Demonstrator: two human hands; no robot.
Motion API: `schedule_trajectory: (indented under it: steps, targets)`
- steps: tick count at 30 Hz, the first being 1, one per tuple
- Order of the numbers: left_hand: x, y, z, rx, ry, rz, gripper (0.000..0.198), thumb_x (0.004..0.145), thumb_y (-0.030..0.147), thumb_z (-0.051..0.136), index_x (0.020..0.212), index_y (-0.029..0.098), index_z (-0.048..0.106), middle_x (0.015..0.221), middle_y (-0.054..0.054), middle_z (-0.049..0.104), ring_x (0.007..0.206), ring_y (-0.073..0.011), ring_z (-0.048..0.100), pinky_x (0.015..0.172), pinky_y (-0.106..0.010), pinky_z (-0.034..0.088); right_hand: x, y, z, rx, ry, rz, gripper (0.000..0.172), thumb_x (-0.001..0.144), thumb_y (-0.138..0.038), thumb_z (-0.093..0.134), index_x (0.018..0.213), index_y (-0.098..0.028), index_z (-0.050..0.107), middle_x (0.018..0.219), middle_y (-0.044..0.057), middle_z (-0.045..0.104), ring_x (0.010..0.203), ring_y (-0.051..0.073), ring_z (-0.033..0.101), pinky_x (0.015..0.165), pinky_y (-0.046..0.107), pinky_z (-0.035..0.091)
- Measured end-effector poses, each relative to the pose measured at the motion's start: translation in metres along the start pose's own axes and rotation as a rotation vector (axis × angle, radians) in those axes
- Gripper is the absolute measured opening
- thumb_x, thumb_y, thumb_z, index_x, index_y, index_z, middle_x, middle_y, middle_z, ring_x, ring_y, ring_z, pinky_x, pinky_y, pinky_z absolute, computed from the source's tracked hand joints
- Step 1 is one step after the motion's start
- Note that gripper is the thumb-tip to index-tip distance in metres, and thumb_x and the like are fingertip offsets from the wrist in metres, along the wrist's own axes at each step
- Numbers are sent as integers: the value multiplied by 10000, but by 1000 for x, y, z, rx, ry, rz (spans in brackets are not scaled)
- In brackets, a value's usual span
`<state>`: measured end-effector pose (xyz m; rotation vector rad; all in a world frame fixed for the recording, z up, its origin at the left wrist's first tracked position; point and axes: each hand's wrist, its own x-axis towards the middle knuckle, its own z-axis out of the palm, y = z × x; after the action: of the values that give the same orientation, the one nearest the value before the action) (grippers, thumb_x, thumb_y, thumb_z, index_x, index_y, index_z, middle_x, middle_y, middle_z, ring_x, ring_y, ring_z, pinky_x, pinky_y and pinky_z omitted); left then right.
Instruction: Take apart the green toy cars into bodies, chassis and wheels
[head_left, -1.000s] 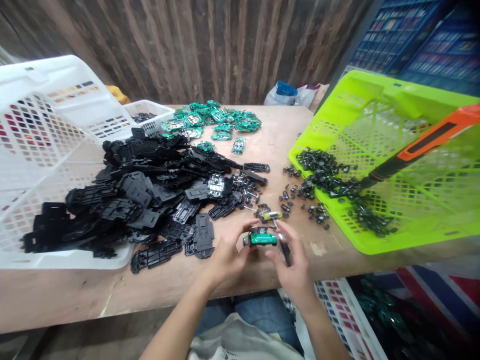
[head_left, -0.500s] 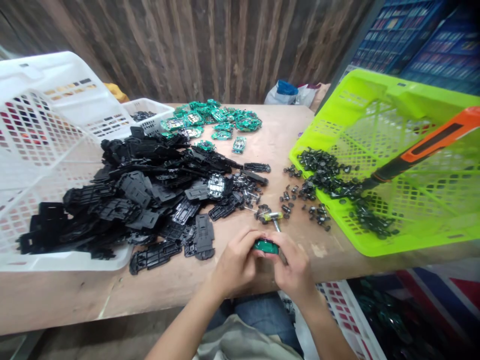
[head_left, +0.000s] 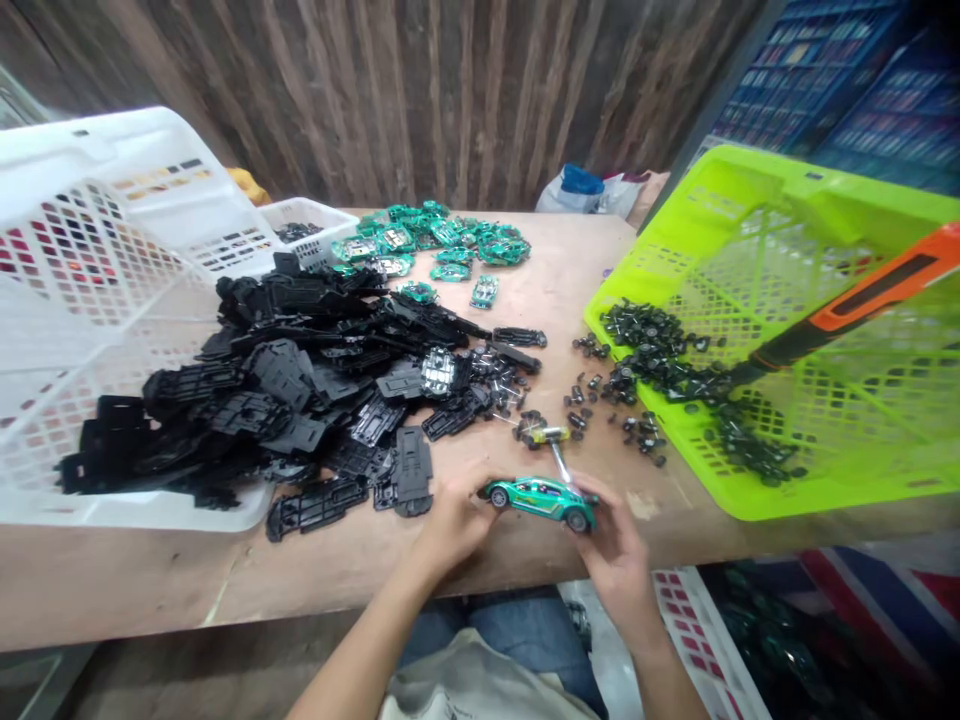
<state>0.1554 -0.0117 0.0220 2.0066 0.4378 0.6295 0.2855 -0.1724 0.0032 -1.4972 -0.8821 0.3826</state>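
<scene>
Left hand (head_left: 450,520), right hand (head_left: 619,545) grip green toy car (head_left: 541,498) over table (head_left: 360,565); black chassis heap (head_left: 300,390) beside.

No readable text; markings on green toy car (head_left: 541,497) blurred.

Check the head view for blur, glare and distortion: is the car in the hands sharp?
Head view: car fairly sharp, left hand and right hand slightly soft; light even, shadows faint, no glare; wide-angle stretch toward the edges, on the green basket and white basket; bottom corners blurred.
</scene>
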Motion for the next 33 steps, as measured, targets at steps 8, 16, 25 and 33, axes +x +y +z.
schedule_trajectory:
  steps: [8, 16, 25, 33]
  targets:
    - [39, -18, -18, 844, 192, -225, 349, 835, 271, 544, 1156, 137, 516, 1144, -167, 548, 1097, -313, 480, 893, -423, 425, -7, 33, -77, -771, 371, -320, 247, 814, -152, 532, 1042, -197, 618, 1047, 93, 619, 996, 240, 588, 923, 423, 436]
    - [63, -40, -36, 973, 109, -263, 323, 913, 235, 388, 1189, 115, 505, 984, -148, 658, 861, -273, 627, 761, -368, 434, 24, 37, -74, -1009, 152, -236, 299, 836, -148, 398, 1068, -221, 571, 1151, 72, 634, 1090, 235, 562, 876, 398, 395]
    - [32, -22, -56, 429, 554, -79, 177, 708, 128, 549, 695, 218, 701, 1190, -98, 538, 1237, -330, 408, 1012, -500, 323, 142, 29, -24, -1294, -368, -134, 151, 813, -101, 498, 893, -161, 611, 1033, 114, 623, 966, 243, 545, 797, 362, 305]
    - [13, -21, -49, -854, 463, -453, 165, 676, 276, 621, 772, 165, 545, 624, 15, 570, 547, -131, 589, 496, -218, 466, 88, -11, 8, -1085, -450, -269, 245, 960, -233, 309, 893, -198, 543, 900, 63, 605, 848, 201, 520, 753, 319, 324]
